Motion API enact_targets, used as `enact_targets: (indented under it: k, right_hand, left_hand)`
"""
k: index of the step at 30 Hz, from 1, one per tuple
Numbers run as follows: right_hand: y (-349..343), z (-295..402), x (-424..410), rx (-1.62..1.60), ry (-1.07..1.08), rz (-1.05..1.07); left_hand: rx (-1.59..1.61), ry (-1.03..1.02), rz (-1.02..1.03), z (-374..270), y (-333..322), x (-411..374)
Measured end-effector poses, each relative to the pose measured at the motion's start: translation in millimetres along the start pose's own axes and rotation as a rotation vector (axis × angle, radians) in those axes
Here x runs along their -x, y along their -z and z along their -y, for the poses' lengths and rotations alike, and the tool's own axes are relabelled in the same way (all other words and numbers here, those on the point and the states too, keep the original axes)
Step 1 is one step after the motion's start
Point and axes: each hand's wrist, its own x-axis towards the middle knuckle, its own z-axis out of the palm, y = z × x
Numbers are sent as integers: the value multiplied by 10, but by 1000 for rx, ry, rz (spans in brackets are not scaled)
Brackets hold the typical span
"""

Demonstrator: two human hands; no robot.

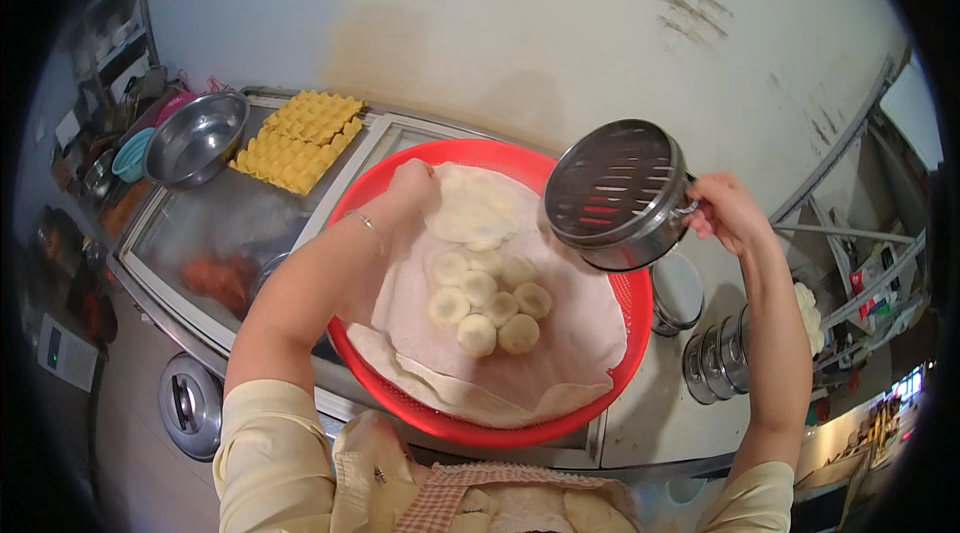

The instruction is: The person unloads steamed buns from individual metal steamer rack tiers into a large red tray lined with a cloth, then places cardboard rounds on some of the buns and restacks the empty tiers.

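Observation:
My left hand (412,184) grips the edge of a pale round sheet (477,204), perhaps a steamer liner, over the far left of a red plastic basket (640,323). Its fingertips are partly hidden. A small metal steamer tier (611,188) with a slotted bottom is tilted on its side above the basket's far right rim, and my right hand (726,212) holds it by its loop handle. Several round, pale steamed buns (480,336) lie clustered on the white cloth (570,353) lining the basket.
Beneath the basket is a glass-topped chest freezer (225,233). Yellow egg trays (300,139) and a steel bowl (196,141) sit at the far left. Stacked steamer tiers (716,359) lie at right, near a round metal container (676,293). A wall (525,30) rises behind.

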Motion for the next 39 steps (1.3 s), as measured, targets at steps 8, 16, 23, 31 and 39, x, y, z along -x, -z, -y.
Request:
enact_targets:
  k: [8, 16, 23, 31, 39]
  right_hand:
    - [432, -760, 1005, -371, -3, -211]
    - [332, -1294, 1756, -615, -18, -337]
    - [490, -2005, 2481, -806, -153, -552]
    - [504, -3474, 2631, -910, -270, -518]
    - [265, -3781, 2471, -929, -393, -164]
  left_hand:
    - [683, -94, 63, -1139, 83, 296]
    - [-47, -841, 601, -2541, -630, 1773]
    - [291, -1447, 591, -2258, -1124, 2559]
    - [202, -1304, 600, -2018, -751, 2159]
    - [90, -1124, 674, -2159, -612, 2201]
